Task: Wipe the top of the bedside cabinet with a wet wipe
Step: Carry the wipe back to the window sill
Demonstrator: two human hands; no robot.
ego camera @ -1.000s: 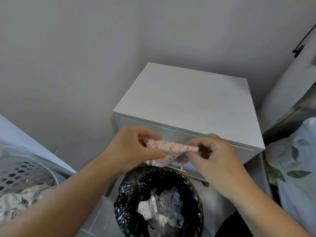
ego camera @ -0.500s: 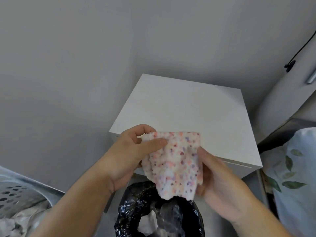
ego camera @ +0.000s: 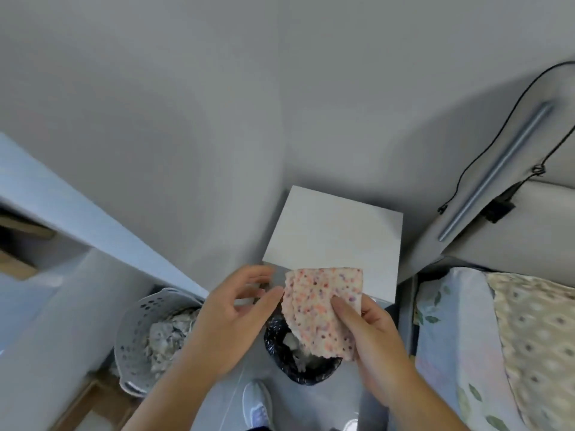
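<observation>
The bedside cabinet [ego camera: 336, 231] is white with a bare flat top, standing in the corner between wall and bed. A wet wipe [ego camera: 320, 306], pale with pink and purple speckles, hangs unfolded in front of the cabinet's near edge. My right hand [ego camera: 370, 334] pinches the wipe by its right side, thumb on top. My left hand [ego camera: 236, 312] is just left of the wipe with fingers spread, its fingertips close to the wipe's left edge but holding nothing.
A bin with a black liner [ego camera: 298, 353] and crumpled rubbish stands below the wipe. A perforated white laundry basket [ego camera: 146, 337] sits to the left. The bed [ego camera: 497, 337] with patterned covers lies right. A black cable [ego camera: 485, 157] hangs on the headboard. My shoe [ego camera: 256, 402] is on the floor.
The wipe went from folded to opened out. My left hand has let go of it and now only my right hand holds it. The view has pulled back from the cabinet.
</observation>
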